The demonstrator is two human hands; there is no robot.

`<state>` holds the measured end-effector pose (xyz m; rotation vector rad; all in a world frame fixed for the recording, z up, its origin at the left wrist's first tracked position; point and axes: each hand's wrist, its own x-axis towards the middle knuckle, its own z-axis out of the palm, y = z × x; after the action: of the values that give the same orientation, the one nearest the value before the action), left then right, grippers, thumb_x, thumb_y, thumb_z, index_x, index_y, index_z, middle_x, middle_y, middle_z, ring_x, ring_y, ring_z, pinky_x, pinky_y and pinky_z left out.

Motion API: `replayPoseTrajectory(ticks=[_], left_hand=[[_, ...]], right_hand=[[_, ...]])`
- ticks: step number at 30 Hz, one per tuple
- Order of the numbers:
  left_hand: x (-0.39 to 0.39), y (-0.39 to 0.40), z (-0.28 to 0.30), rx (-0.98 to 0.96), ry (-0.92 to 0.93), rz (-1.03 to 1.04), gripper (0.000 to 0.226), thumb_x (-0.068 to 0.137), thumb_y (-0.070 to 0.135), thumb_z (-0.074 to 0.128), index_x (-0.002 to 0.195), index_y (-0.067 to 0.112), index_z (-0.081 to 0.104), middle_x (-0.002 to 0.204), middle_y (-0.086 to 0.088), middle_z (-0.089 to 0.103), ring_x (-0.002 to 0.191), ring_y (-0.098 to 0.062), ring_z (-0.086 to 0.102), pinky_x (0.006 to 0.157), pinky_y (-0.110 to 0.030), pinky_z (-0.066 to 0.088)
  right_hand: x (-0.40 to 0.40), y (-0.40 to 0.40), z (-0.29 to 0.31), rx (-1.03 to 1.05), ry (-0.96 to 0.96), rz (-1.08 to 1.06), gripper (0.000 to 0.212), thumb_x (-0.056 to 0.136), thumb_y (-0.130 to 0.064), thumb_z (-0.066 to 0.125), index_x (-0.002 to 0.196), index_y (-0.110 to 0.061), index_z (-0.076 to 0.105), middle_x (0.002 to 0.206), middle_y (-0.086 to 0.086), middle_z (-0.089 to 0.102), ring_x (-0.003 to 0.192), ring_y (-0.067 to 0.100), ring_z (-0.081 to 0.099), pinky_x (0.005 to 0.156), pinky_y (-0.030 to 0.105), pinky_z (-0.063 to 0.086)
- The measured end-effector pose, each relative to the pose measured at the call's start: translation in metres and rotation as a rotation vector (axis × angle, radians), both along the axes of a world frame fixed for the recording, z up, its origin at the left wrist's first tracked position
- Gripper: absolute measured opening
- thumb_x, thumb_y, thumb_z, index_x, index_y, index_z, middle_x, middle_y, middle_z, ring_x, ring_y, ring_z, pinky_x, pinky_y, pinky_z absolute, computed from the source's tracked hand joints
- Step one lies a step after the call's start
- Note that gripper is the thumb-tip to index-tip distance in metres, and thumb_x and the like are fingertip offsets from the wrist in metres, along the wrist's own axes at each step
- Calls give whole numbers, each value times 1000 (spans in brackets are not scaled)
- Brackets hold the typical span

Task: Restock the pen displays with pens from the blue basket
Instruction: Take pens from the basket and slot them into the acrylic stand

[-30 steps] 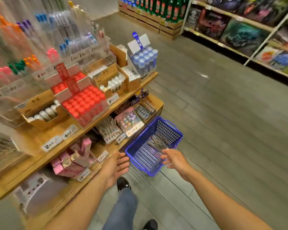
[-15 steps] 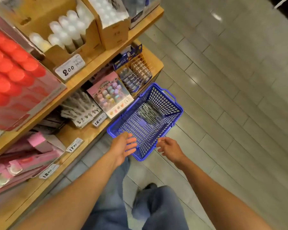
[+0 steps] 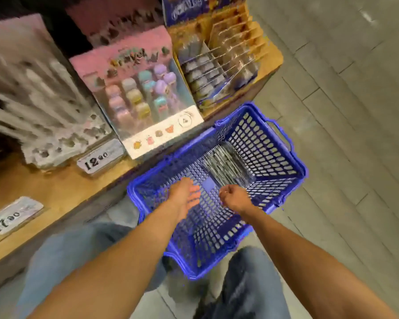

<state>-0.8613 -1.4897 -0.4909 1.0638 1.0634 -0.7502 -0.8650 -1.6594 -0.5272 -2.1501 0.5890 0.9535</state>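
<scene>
Shop floor; blue basket, pens at 12 o'clock. Your left hand fingers relaxed, right hand clenched, empty. Rushed grab could scatter pens.

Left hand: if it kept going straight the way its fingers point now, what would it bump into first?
Most likely the pens lying on the floor of the blue basket. The left hand is open above the basket, fingers aimed forward and down toward that bundle. Depth is hard to judge, so it might meet the basket's mesh floor first.
</scene>
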Motion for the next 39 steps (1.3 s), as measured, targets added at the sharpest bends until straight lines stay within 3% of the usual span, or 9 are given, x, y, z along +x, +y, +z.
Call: replayPoseTrajectory(ticks=[3,7,14,20,25,29,32,36,39], left_hand=[[13,-10,-50,-9,-59,18,39,108,25,35,136,1,49,96,-7,59,75,-17,55,67,-30,45],[21,-9,-97,4,-83,63,33,107,29,36,118,6,57,110,-10,59,88,-24,58,67,-31,47],[23,-9,-152,-7,-66,141,39,108,28,34,133,5,52,120,-13,62,88,-21,58,78,-33,48],[21,-10,-172,10,-47,206,24,108,28,37,116,14,54,89,-2,61,74,-15,56,67,-28,46],[22,-13,-182,69,-51,210,24,108,26,37,117,11,53,99,-8,62,75,-16,56,67,-29,47],[22,-13,-186,109,-57,195,35,108,28,38,128,5,55,109,-9,62,93,-23,60,76,-36,48],[21,-12,-190,131,-60,196,37,107,29,40,130,5,56,108,-8,64,93,-22,62,68,-31,49],[21,-11,-192,155,-43,196,36,107,30,42,132,8,55,109,-6,64,91,-19,62,64,-31,48],[23,-12,-194,128,-73,154,35,104,36,49,130,13,55,110,-3,66,94,-18,62,76,-35,50]], right_hand=[[25,-1,-64,-126,-42,127,18,87,-12,60,69,-11,61,71,13,64,71,23,57,63,28,42],[43,-1,-120,-228,-68,211,22,88,-18,61,103,-3,68,102,18,69,91,31,65,77,31,49],[49,1,-176,-440,-81,534,30,94,-14,50,120,-3,57,124,20,61,113,36,60,92,42,49],[55,8,-196,-552,-104,625,27,96,-8,43,119,-2,56,120,17,65,111,34,63,89,40,51],[53,14,-205,-589,-118,677,28,94,-10,45,119,-1,54,117,15,67,107,31,65,85,38,53],[50,14,-205,-624,-117,800,24,93,-8,51,115,-4,60,109,11,70,99,27,68,78,36,55],[47,10,-201,-609,-108,805,22,93,-6,53,112,-2,63,108,12,71,100,27,69,79,35,56],[47,6,-182,-473,-80,743,26,96,-18,52,112,0,62,110,17,67,103,32,66,85,37,56],[44,14,-168,-183,-96,795,30,96,-33,55,87,-6,63,90,17,68,89,32,65,78,35,52]])
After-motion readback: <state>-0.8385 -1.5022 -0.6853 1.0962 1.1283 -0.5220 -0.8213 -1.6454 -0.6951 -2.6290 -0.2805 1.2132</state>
